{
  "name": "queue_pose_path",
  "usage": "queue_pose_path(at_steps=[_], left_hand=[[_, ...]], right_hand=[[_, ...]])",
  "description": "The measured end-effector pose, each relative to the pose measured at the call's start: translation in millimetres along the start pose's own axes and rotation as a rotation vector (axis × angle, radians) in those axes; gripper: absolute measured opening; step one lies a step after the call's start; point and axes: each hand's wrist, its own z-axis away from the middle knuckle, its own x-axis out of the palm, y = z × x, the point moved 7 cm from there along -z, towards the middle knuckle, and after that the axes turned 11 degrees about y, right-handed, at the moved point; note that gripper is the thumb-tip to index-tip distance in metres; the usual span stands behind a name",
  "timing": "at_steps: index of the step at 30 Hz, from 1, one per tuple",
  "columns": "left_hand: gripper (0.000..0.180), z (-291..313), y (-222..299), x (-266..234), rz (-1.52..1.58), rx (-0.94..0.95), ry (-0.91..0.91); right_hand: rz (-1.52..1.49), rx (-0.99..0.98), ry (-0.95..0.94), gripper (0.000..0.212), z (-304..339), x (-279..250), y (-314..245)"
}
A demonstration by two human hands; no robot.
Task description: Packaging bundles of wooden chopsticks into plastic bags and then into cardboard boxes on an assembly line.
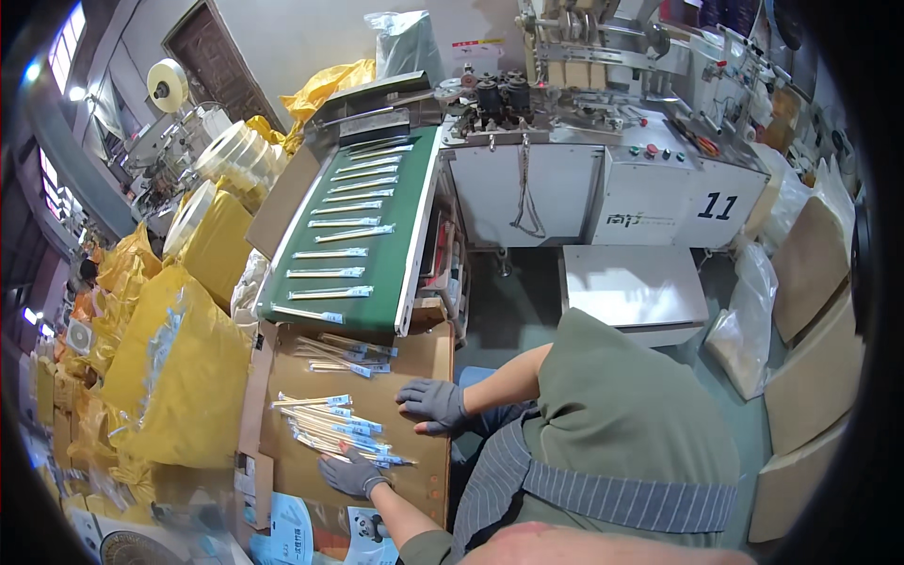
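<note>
- On the cardboard tray below the end of the green conveyor belt, a loose heap of wrapped chopstick packets lay fanned out, with a smaller scatter nearer the belt's foot.
- The left hand, in a grey glove, lay open and flat against the near edge of the heap, fingers spread over the packet ends; it gripped nothing.
- The right hand, also gloved in grey, rested open on the bare cardboard just beside the heap's right side, touching no packet as far as could be told.
- More packets rode crosswise down the belt, spaced apart, coming from the packing machine behind.
- Yellow sacks stood along the left of the tray, and folded cardboard leaned at the right.
- Judged from this, gathering looked to be the step in hand: it would go best with both palms closing on the heap from opposite sides, squaring the blue-tipped ends to one line before lifting.
- Sweeping low across the cardboard would likely catch stray packets, and a gentle squeeze should keep the thin wrappers from creasing or sliding out.
</note>
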Motion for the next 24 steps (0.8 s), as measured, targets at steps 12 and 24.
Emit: queue_pose_path(at_steps=[12,24], left_hand=[[0.063,1.1,-0.7,-2.1,0.020,0.008,-0.002],[0.064,1.1,1.9,-3.7,0.023,0.004,0.002]], right_hand=[[-0.016,0.003,0.000,0.044,-1.4,-3.8,-2.4],[-0.013,0.009,0.003,0.046,-1.4,-5.1,-1.3]])
